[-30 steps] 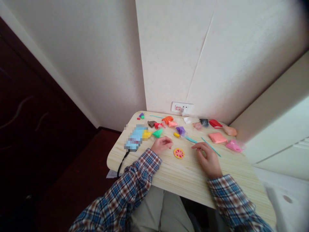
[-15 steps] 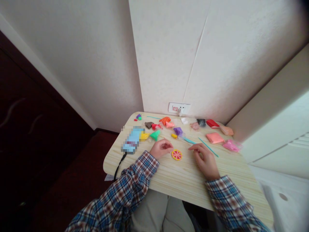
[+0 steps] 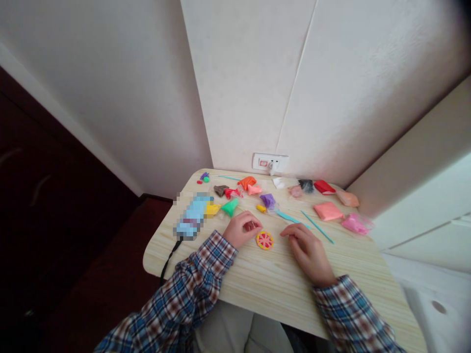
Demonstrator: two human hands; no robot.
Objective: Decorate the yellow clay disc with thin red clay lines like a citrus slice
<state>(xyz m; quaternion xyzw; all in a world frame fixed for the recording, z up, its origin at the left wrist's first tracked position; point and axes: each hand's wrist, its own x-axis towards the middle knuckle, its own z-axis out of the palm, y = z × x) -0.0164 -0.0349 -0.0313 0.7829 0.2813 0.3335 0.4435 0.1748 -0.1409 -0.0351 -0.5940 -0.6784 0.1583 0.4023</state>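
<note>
Pale wood-grain desk (image 3: 279, 284) carries a round yellow-pink-red claylike disc (image 3: 265, 240) at four o'clock from the left hand (image 3: 241, 230). Its grip is nearly pinched, contents unclear; the right hand's (image 3: 308, 251) half-open grip looks empty. Edge-work seems underway, next needing delicacy.

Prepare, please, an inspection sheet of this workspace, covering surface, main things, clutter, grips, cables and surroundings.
Surface: light wood-grain table, loaded mostly over its far half.
Job's things: round disc in yellow, pink and red, lying flat.
Clutter: green packet, purple packet, pink packet, further coloured packets, turquoise stick, pixelated blue item.
Grips: left grip curled beside the disc, contact unclear; right grip apart from the disc, nothing seen in it.
Cables: black strap from the blue item over the table edge; white plug at the wall socket, cord not discernible.
Surroundings: pale wall behind, dark reddish floor at left.
</note>
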